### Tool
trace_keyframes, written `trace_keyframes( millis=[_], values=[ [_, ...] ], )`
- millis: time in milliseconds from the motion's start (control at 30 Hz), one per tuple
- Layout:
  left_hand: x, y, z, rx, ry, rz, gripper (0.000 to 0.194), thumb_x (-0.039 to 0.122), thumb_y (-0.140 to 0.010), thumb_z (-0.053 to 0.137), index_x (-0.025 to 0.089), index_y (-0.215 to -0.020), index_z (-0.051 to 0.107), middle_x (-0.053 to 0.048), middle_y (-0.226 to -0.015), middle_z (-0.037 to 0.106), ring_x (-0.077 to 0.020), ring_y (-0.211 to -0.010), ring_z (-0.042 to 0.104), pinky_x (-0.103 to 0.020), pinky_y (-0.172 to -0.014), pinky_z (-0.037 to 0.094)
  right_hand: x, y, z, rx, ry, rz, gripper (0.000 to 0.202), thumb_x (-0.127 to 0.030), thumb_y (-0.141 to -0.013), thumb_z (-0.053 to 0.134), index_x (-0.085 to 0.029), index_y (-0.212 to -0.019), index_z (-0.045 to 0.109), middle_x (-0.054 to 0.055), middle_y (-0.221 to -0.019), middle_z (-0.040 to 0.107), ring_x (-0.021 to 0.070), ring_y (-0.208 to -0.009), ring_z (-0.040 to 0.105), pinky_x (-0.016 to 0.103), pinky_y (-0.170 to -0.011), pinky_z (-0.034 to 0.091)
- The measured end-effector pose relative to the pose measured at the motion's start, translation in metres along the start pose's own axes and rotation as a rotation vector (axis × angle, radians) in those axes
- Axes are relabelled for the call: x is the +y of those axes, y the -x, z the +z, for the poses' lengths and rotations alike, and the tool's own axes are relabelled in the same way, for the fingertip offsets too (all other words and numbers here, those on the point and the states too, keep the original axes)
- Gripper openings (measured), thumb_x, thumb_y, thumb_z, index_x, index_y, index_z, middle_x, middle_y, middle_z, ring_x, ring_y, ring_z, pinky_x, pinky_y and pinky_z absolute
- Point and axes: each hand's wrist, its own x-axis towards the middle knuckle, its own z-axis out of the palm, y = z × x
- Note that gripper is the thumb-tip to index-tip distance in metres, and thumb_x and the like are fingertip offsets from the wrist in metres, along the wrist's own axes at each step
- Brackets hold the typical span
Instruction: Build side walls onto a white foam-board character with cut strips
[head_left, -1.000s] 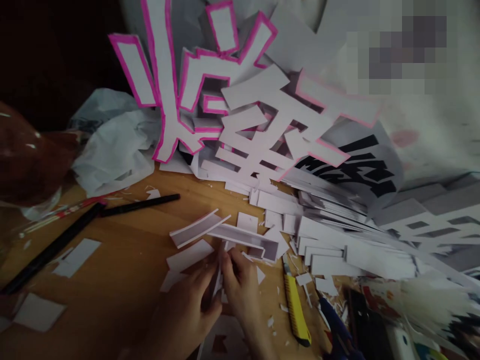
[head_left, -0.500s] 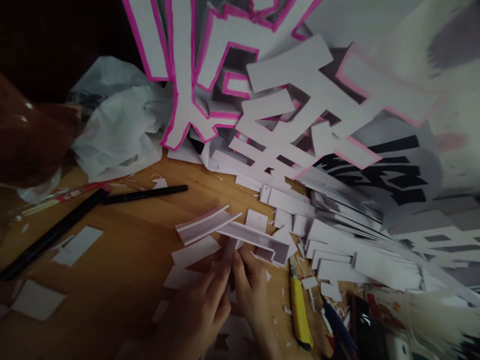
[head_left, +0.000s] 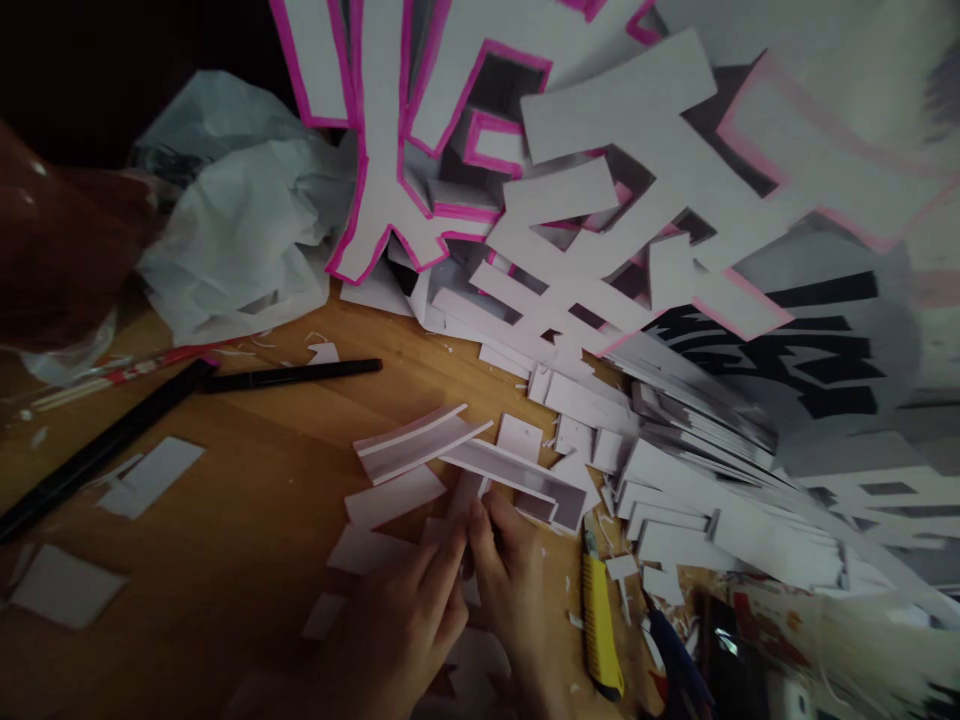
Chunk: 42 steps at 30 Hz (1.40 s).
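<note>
A white foam-board cutout (head_left: 461, 440) with thin upright strips along its edges lies low on the table in front of me. My left hand (head_left: 412, 605) is closed at its near stem, fingertips pressed together against the edge strip. Right beside it, my right hand (head_left: 510, 565) pinches the same stem, thumb and fingers curled at the strip's end. The fingertips of both hands nearly touch, and they hide the lower part of the cutout. Loose white board pieces (head_left: 395, 495) lie just left of the hands.
A yellow utility knife (head_left: 600, 625) lies right of my hands, near a blue-handled tool (head_left: 675, 650). Stacked white strips (head_left: 675, 490) fill the right. Large pink-edged cutout characters (head_left: 382, 180) stand behind. Black markers (head_left: 300, 375) and a crumpled plastic bag (head_left: 240, 240) are at left.
The view has shifted slightly, so the background cutouts sit farther right and higher. Both hands keep their grip on the foam-board cutout, with hardly any movement.
</note>
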Motion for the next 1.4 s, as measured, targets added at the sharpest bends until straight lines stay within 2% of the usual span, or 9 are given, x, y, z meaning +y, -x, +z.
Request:
trace_keyframes(
  millis=[167,333,533,700,867,967,1167,1300,1400],
  values=[
    [0.002,-0.004,-0.003,-0.002,0.039,-0.013,0.061,0.012,-0.089,0.044,0.024,-0.148,0.037,-0.007,-0.111,0.076,-0.0173,-0.077,0.075,-0.023,-0.07,0.061,-0.002,-0.001,0.0,0.014,0.008,0.002,0.037,-0.037,-0.099,0.043,-0.023,-0.065,0.041,-0.006,-0.057,0.043,0.011,-0.053,0.041,0.024,-0.052,0.031],
    [0.002,-0.005,0.003,0.086,0.1,0.015,0.053,0.013,-0.094,0.038,0.021,-0.146,0.039,-0.006,-0.107,0.076,-0.0157,-0.077,0.075,-0.022,-0.07,0.061,-0.004,0.001,-0.002,0.001,0.004,0.005,0.038,-0.037,-0.1,0.043,-0.022,-0.065,0.044,-0.005,-0.058,0.046,0.0116,-0.056,0.044,0.024,-0.055,0.034],
    [0.004,-0.01,-0.007,0.035,0.021,0.06,0.045,0.013,-0.094,0.039,0.016,-0.139,0.041,-0.006,-0.105,0.077,-0.0155,-0.077,0.075,-0.022,-0.066,0.06,0.0,0.0,0.0,0.012,0.01,0.009,0.037,-0.038,-0.1,0.042,-0.022,-0.066,0.045,-0.005,-0.058,0.047,0.0116,-0.055,0.044,0.024,-0.053,0.033],
    [0.005,-0.012,-0.007,0.079,0.029,0.046,0.044,0.011,-0.093,0.036,0.017,-0.135,0.044,-0.005,-0.096,0.077,-0.0152,-0.073,0.074,-0.022,-0.062,0.06,-0.003,-0.001,0.0,0.029,0.029,-0.004,0.037,-0.036,-0.099,0.043,-0.022,-0.065,0.043,-0.005,-0.057,0.046,0.011,-0.054,0.044,0.023,-0.052,0.034],
    [0.005,-0.01,-0.004,0.038,0.032,0.008,0.049,0.011,-0.091,0.039,0.018,-0.14,0.043,-0.007,-0.107,0.075,-0.0161,-0.076,0.074,-0.025,-0.066,0.06,-0.007,-0.001,-0.001,0.043,0.053,-0.025,0.034,-0.036,-0.098,0.044,-0.023,-0.067,0.043,-0.006,-0.057,0.044,0.0106,-0.053,0.041,0.023,-0.05,0.032],
    [0.007,-0.009,-0.012,-0.021,-0.014,-0.002,0.055,0.013,-0.088,0.042,0.019,-0.143,0.04,-0.005,-0.105,0.076,-0.0176,-0.075,0.074,-0.027,-0.063,0.06,-0.006,-0.002,-0.001,0.033,0.039,0.009,0.031,-0.037,-0.097,0.046,-0.023,-0.07,0.043,-0.007,-0.058,0.046,0.011,-0.053,0.042,0.023,-0.05,0.032],
    [0.009,0.007,-0.033,-0.304,-0.096,-0.05,0.062,0.018,-0.082,0.049,0.015,-0.143,0.041,-0.012,-0.126,0.069,-0.0252,-0.094,0.074,-0.036,-0.069,0.062,-0.003,-0.003,0.001,0.046,0.008,0.02,0.031,-0.037,-0.096,0.046,-0.025,-0.068,0.04,-0.008,-0.054,0.043,0.0111,-0.05,0.042,0.023,-0.051,0.034],
    [0.011,0.015,-0.036,-0.473,-0.121,-0.154,0.057,0.016,-0.085,0.045,0.02,-0.142,0.048,-0.008,-0.114,0.072,-0.0247,-0.093,0.072,-0.038,-0.076,0.06,-0.001,-0.003,0.003,0.038,-0.035,0.003,0.033,-0.038,-0.097,0.046,-0.025,-0.067,0.04,-0.009,-0.051,0.044,0.0105,-0.047,0.042,0.023,-0.049,0.033],
    [0.014,0.014,-0.033,-0.528,-0.17,-0.196,0.059,0.013,-0.084,0.045,0.024,-0.141,0.049,-0.006,-0.109,0.071,-0.0227,-0.091,0.07,-0.035,-0.078,0.057,0.001,-0.004,0.004,0.013,-0.053,-0.027,0.037,-0.042,-0.099,0.044,-0.025,-0.065,0.039,-0.008,-0.05,0.045,0.0107,-0.047,0.043,0.023,-0.05,0.034]
  ],
)
